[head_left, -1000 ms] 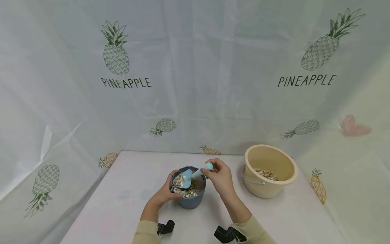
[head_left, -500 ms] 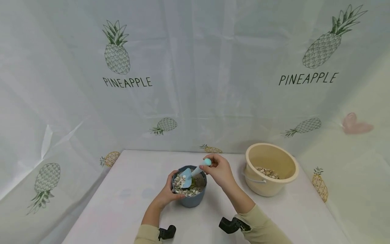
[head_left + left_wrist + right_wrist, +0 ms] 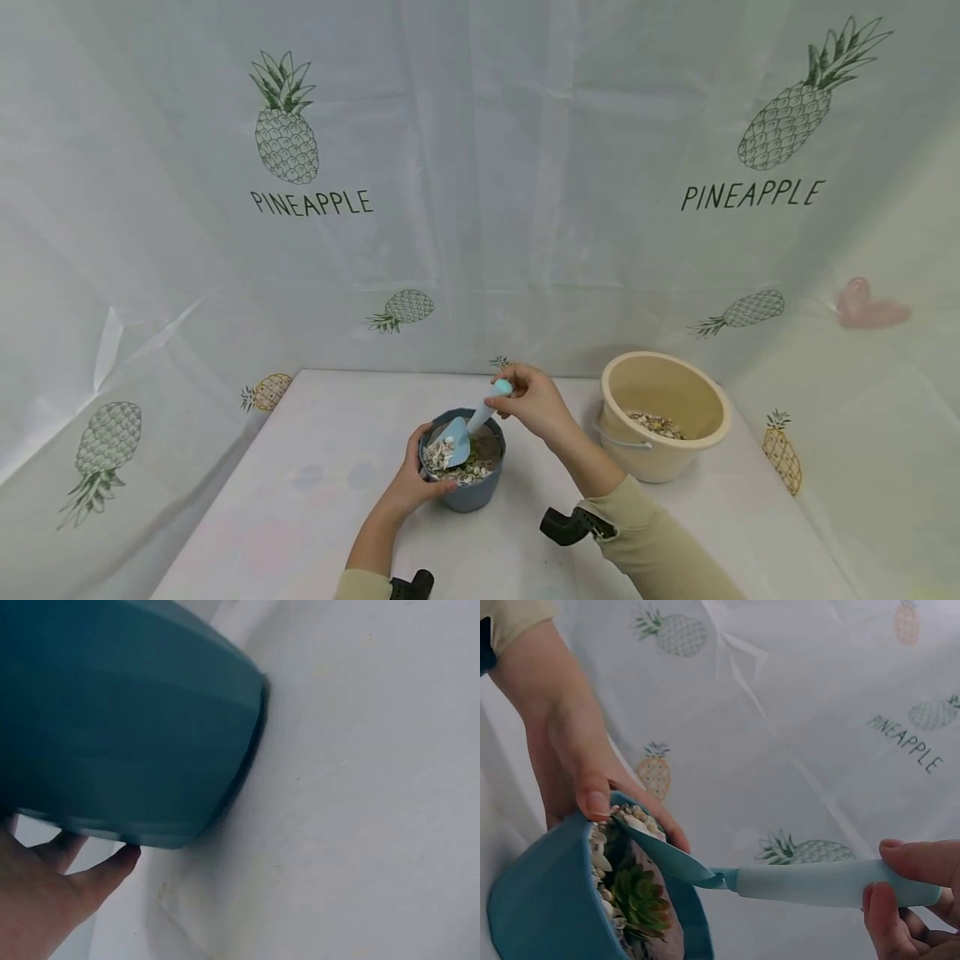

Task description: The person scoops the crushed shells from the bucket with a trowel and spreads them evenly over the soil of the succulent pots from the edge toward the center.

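A blue flowerpot (image 3: 467, 500) stands on the table, and my left hand (image 3: 407, 490) grips its left side with the thumb near the front rim. In the right wrist view a green succulent (image 3: 639, 901) grows in it, with pale pebbles (image 3: 600, 855) along the edge. My right hand (image 3: 536, 406) pinches the handle end of a light blue toy shovel (image 3: 457, 442). The shovel slants down into the pot, its blade over the pebbles at the left side. The left wrist view has the pot's outer wall (image 3: 135, 712) with fingers (image 3: 105, 877) against it.
To the right stands a cream bucket (image 3: 628, 467) with pebbles (image 3: 656, 426) in its bottom and a handle hanging at its front. A white pineapple-print sheet (image 3: 480, 208) hangs behind the white table (image 3: 300, 517).
My right hand has risen and shifted slightly left, so the shovel's handle stands steeper. Its blade stays over the left side of the pot. My left hand keeps its hold.
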Action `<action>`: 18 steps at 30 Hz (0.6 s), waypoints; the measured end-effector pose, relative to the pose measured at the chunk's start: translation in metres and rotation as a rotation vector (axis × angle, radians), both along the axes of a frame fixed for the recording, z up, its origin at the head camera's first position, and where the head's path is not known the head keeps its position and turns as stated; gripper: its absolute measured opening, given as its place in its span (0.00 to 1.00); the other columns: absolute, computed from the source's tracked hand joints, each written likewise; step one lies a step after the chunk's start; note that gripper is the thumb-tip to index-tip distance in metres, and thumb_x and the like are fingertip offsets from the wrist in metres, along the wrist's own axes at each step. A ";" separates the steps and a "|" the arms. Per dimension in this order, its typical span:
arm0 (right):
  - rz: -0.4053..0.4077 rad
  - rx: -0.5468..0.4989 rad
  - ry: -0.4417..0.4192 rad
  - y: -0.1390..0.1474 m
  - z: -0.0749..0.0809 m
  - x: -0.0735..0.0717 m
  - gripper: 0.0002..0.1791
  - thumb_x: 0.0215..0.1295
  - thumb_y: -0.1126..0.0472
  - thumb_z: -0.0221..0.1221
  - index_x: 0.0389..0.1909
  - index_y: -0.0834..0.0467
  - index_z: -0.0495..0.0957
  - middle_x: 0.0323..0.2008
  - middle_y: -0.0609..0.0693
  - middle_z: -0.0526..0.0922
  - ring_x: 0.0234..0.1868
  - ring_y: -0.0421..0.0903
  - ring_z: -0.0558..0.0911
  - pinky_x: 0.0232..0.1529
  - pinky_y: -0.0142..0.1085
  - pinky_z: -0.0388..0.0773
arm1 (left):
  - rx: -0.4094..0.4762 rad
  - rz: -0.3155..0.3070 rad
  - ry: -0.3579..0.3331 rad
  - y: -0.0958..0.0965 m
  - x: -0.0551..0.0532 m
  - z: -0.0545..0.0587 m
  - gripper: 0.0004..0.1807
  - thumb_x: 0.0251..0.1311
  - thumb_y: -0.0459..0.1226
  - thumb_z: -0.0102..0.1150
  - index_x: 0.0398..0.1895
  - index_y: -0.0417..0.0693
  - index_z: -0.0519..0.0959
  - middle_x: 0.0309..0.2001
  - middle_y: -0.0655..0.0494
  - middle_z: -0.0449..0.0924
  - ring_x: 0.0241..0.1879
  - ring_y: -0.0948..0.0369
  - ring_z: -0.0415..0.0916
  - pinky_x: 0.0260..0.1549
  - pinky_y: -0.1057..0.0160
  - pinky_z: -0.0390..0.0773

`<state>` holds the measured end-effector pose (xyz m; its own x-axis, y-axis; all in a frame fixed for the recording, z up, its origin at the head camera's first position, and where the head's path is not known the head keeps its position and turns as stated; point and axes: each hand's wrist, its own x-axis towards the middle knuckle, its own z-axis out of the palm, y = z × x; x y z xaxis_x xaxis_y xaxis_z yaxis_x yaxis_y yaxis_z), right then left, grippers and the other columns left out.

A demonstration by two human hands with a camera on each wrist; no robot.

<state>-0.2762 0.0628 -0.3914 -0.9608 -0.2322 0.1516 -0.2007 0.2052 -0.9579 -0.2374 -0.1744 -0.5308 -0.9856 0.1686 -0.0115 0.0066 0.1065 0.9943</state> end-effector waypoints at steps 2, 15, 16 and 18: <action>0.033 0.017 0.002 -0.001 0.003 -0.004 0.14 0.56 0.67 0.70 0.43 0.62 0.80 0.31 0.52 0.81 0.27 0.47 0.82 0.29 0.38 0.81 | 0.000 0.023 -0.001 0.002 0.003 0.000 0.63 0.43 0.36 0.79 0.76 0.55 0.43 0.74 0.35 0.42 0.72 0.36 0.39 0.64 0.31 0.45; 0.210 0.104 0.042 -0.003 0.019 -0.016 0.14 0.57 0.68 0.69 0.43 0.64 0.80 0.32 0.53 0.82 0.28 0.48 0.83 0.32 0.40 0.82 | 0.040 0.033 0.021 0.001 0.017 0.000 0.61 0.47 0.36 0.76 0.77 0.55 0.42 0.75 0.34 0.36 0.72 0.35 0.35 0.62 0.31 0.53; 0.210 0.105 0.039 -0.004 0.020 -0.016 0.14 0.57 0.68 0.69 0.44 0.64 0.80 0.32 0.53 0.82 0.28 0.48 0.83 0.32 0.40 0.82 | 0.038 0.039 0.018 0.002 0.018 0.000 0.61 0.47 0.35 0.76 0.77 0.55 0.42 0.75 0.34 0.36 0.72 0.34 0.35 0.62 0.31 0.52; 0.207 0.109 0.034 -0.005 0.021 -0.015 0.14 0.57 0.67 0.69 0.44 0.64 0.80 0.32 0.53 0.82 0.28 0.48 0.83 0.32 0.40 0.82 | 0.043 0.060 0.003 0.004 0.021 0.001 0.61 0.46 0.35 0.77 0.77 0.55 0.43 0.76 0.35 0.34 0.72 0.34 0.34 0.62 0.31 0.51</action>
<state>-0.2910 0.0574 -0.3705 -0.8856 -0.4408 0.1466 -0.2814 0.2582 -0.9242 -0.2167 -0.1706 -0.5298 -0.9940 0.1095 -0.0025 0.0046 0.0645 0.9979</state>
